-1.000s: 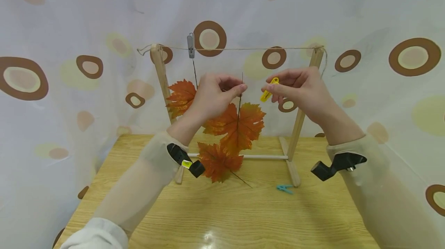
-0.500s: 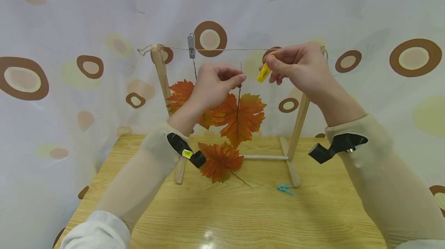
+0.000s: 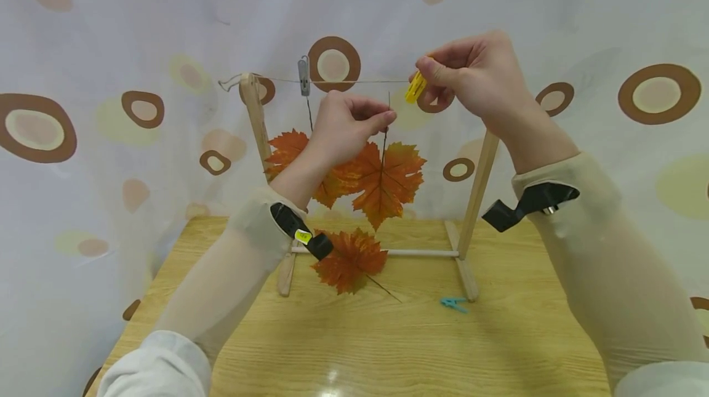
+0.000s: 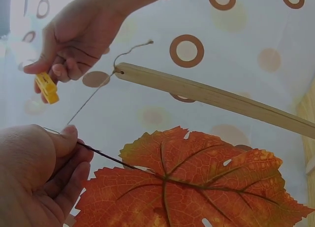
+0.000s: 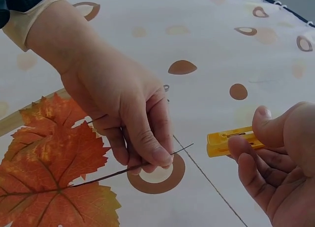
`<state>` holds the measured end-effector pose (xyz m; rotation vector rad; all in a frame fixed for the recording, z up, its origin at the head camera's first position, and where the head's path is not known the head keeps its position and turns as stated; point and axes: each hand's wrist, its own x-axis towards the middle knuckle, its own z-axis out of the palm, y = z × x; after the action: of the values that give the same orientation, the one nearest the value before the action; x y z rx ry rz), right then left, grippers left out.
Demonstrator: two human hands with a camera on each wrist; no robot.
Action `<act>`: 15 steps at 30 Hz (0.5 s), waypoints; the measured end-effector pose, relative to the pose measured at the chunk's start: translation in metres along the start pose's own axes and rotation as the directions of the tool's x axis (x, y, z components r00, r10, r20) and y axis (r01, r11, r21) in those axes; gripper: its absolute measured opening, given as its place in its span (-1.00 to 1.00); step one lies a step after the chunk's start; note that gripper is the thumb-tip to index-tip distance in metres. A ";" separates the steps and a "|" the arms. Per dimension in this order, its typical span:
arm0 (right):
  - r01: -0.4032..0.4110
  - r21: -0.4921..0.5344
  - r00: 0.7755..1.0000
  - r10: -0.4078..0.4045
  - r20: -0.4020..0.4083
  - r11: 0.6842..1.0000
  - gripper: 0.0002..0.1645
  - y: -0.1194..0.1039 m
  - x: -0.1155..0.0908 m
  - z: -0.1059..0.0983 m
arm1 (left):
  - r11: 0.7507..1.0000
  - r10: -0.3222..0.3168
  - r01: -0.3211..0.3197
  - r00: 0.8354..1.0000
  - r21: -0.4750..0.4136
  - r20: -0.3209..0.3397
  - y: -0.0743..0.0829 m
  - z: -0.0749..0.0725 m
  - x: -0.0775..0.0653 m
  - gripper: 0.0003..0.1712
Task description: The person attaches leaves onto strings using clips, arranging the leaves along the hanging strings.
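Leaf (image 3: 390, 181) is rising below my left hand (image 3: 344, 125), fingers pinching its stem (image 3: 384, 148); right hand (image 3: 483, 76), gripping the clip (image 3: 415, 88), is now reaching string (image 3: 365, 82) height, so they're converging.

Soft, fairly even light fills the head view. A small white glare sits on the table (image 3: 388, 341) at six o'clock, and a faint shadow darkens the wood between four and five. Wide-angle stretch widens the cloth's (image 3: 388, 9) rings (image 3: 36, 130) at nine and three. The tag's (image 3: 302, 236) print is too small to read. The left wrist view washes out around ten o'clock, though the leaf's (image 4: 192, 195) veins look crisp; the right wrist view is dimmer and greyer.
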<state>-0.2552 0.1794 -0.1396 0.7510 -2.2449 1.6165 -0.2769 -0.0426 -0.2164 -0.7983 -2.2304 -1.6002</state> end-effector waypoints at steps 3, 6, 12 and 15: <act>-0.004 -0.016 1.000 0.004 -0.014 1.000 -0.73 -0.004 0.008 0.002 | 1.000 -0.021 0.021 1.000 0.003 -0.005 -0.001 0.000 0.002 -0.84; -0.008 -0.033 1.000 0.007 -0.021 0.999 -0.73 -0.007 0.016 0.003 | 0.999 -0.033 0.033 0.999 0.015 -0.007 -0.001 -0.001 0.003 -0.84; -0.044 -0.041 0.999 0.043 -0.022 0.998 -0.76 -0.010 0.030 0.005 | 0.998 -0.056 0.056 0.998 0.022 -0.016 -0.001 0.000 0.005 -0.84; -0.062 -0.052 0.998 0.061 -0.027 0.997 -0.77 -0.010 0.034 0.005 | 0.998 -0.061 0.062 0.998 0.013 -0.023 -0.002 0.000 0.006 -0.84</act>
<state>-0.2776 0.1636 -0.1166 0.6510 -2.3049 1.5774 -0.2830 -0.0413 -0.2150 -0.7108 -2.2682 -1.6116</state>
